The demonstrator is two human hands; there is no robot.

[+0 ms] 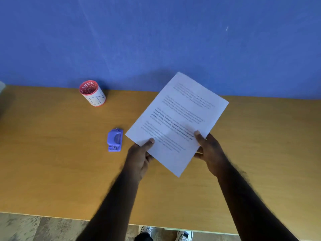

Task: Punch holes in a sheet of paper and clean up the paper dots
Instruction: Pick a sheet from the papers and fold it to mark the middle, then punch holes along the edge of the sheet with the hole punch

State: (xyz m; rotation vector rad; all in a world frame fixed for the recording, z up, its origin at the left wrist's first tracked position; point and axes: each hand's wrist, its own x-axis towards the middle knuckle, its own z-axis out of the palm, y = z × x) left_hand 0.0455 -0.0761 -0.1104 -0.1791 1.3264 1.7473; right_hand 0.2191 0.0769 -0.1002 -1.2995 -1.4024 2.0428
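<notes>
A white printed sheet of paper (178, 115) is held tilted above the wooden table (52, 162), its long axis running from lower left to upper right. My left hand (139, 157) pinches its lower left edge with the thumb on top. My right hand (210, 152) grips its lower right edge, thumb on the printed face. A small purple hole punch (115, 140) lies on the table just left of the sheet and of my left hand, touching neither.
A red patterned cup (93, 93) with a white label stands at the back left of the table, against the blue wall (156, 40). The table's near edge runs along the bottom, with floor and shoes below it.
</notes>
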